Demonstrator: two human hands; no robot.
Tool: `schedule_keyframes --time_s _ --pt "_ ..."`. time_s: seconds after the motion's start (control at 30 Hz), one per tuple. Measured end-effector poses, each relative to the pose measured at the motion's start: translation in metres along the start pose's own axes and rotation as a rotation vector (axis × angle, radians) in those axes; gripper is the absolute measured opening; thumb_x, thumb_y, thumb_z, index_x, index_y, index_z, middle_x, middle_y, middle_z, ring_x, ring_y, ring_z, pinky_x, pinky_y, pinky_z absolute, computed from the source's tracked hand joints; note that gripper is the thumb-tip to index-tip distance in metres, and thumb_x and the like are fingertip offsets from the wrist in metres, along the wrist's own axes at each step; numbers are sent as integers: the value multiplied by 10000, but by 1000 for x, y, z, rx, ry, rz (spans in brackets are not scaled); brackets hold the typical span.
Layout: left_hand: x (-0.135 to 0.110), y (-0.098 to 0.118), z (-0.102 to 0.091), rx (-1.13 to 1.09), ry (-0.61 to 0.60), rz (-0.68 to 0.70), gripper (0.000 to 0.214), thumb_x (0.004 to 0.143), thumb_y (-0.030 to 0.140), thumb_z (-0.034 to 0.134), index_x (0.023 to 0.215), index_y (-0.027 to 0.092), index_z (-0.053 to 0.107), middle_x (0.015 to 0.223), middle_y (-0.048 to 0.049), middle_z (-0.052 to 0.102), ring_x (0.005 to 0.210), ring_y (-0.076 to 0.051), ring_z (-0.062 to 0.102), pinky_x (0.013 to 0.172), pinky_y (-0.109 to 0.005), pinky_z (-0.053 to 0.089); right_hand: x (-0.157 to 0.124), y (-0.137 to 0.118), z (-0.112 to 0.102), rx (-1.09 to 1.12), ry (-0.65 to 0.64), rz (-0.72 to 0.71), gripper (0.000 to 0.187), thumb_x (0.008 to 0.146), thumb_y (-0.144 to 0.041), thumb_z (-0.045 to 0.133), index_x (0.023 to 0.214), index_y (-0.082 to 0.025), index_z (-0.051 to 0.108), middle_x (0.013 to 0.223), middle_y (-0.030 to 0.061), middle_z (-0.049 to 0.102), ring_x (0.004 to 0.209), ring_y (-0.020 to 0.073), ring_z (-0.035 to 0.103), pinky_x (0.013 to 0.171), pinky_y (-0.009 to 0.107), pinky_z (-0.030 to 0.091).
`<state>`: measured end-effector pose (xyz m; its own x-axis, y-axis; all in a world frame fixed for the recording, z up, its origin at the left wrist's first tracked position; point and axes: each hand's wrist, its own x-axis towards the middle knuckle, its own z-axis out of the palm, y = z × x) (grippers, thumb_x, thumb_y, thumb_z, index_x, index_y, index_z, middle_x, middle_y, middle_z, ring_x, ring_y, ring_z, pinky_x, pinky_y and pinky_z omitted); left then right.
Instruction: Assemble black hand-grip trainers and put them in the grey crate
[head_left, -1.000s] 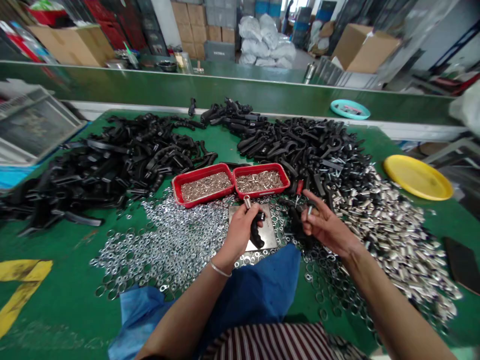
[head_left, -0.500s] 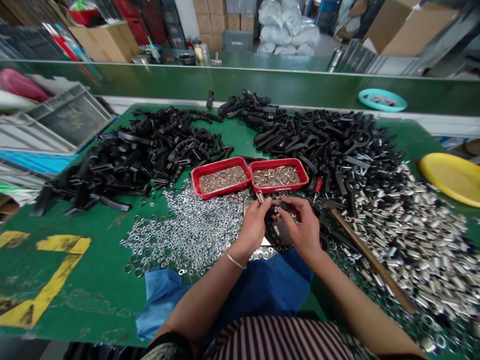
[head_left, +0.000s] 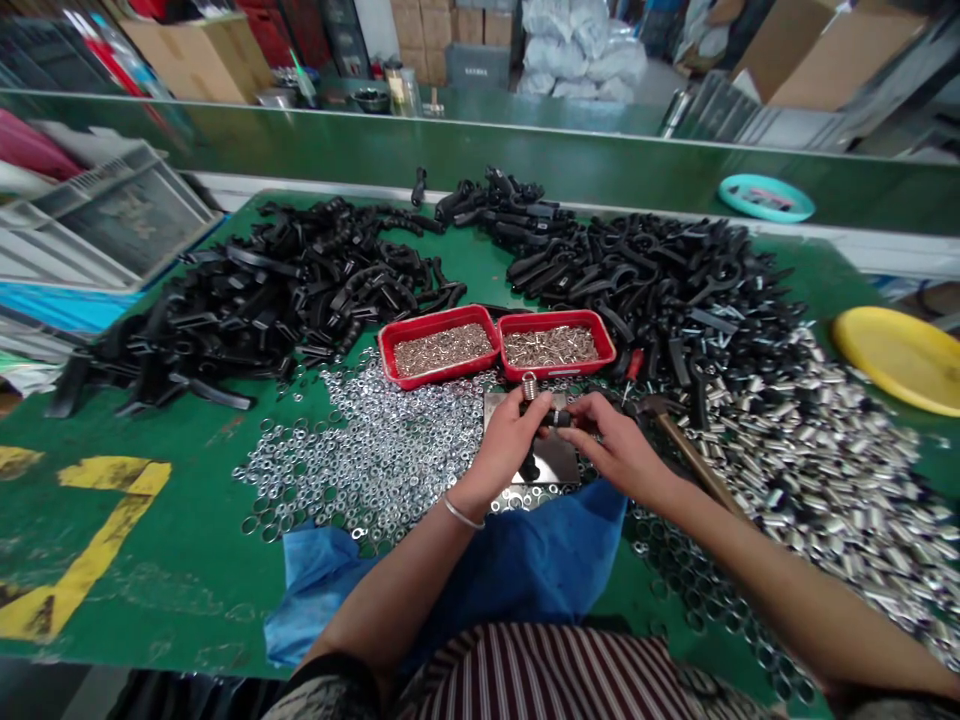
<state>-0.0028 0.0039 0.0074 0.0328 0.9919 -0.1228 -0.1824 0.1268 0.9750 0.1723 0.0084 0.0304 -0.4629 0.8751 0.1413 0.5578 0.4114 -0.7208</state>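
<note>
My left hand [head_left: 514, 440] is closed around a black plastic part [head_left: 556, 418], which lies level and points right, over a flat metal plate [head_left: 556, 462]. A metal coil spring [head_left: 529, 388] stands up by the left fingertips. My right hand [head_left: 616, 442] has its fingers closed at the right end of the black part; what lies between those fingertips is partly hidden. Beyond the hands sit two red trays [head_left: 556, 374] of small metal pins. Loose metal rings [head_left: 405, 440] spread out left of my left hand.
Black plastic parts are heaped at the left [head_left: 300, 270] and the right [head_left: 645, 265]. Shiny metal sleeves [head_left: 832, 470] cover the right side. A hammer [head_left: 697, 460] lies beside my right hand. Blue cloth [head_left: 525, 560] hangs over the front edge; a yellow plate [head_left: 900, 360] is at right.
The black part has turned from hanging down beneath my fingers to lying level. My right hand has shifted slightly right, its forearm swinging outward. The view has moved a little.
</note>
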Motion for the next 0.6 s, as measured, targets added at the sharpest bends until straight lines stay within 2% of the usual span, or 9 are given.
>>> schedule_keyframes --time_s 0.07,0.13,0.27,0.3,0.33,0.43,0.47,0.5,0.6 --pt "0 4 -3 121 35 83 235 934 428 588 939 198 634 859 -29 655 719 -144 605 690 -271 485 3 -4 7 128 31 119 208 954 -434 583 968 -229 545 827 29 612 747 192 567 688 331 474" --pt "1 8 -6 246 56 181 229 951 424 564 908 205 616 824 -23 643 719 -157 592 704 -284 466 5 -7 13 329 -2 217 290 936 -513 593 910 -232 528 762 6 570 666 163 514 603 285 434" --pt "4 11 -13 481 -41 380 250 971 427 539 859 210 597 819 -31 632 777 -185 577 750 -306 435 7 -10 13 720 -300 413 557 968 -713 294 778 -233 500 556 -43 399 435 120 288 399 254 286" --pt "4 11 -15 502 -66 393 260 976 431 530 857 210 595 818 -29 630 776 -186 575 750 -306 432 6 -11 11 713 -335 431 584 967 -724 260 775 -231 508 545 -38 405 425 122 289 390 257 280" --pt "5 10 -15 505 -76 391 266 983 435 518 862 209 591 813 -25 626 767 -184 574 747 -305 431 6 -12 10 652 -311 423 568 958 -725 305 794 -228 525 566 -20 454 442 130 337 402 261 304" --pt "6 9 -15 465 -50 401 247 1004 419 484 910 209 576 840 -21 620 791 -181 585 772 -303 448 2 -14 8 410 -87 311 436 875 -661 589 878 -226 560 740 47 600 603 168 508 513 273 405" --pt "6 9 -15 453 -57 436 231 1013 402 470 939 209 571 888 -31 625 843 -184 595 813 -309 458 0 -14 8 390 -74 282 422 873 -649 605 877 -230 557 748 45 600 615 168 513 529 272 413" --pt "6 9 -14 449 -76 490 216 1019 388 460 961 207 566 943 -43 626 905 -189 600 865 -319 463 -1 -14 9 414 -114 273 432 902 -662 548 857 -232 548 705 30 578 577 159 490 515 270 407" --pt "5 7 -11 482 -127 652 197 1029 367 448 983 203 546 1046 -71 604 1033 -196 583 974 -352 454 -5 -13 9 564 -384 335 607 993 -692 176 797 -225 510 556 -18 479 408 123 343 405 260 325"
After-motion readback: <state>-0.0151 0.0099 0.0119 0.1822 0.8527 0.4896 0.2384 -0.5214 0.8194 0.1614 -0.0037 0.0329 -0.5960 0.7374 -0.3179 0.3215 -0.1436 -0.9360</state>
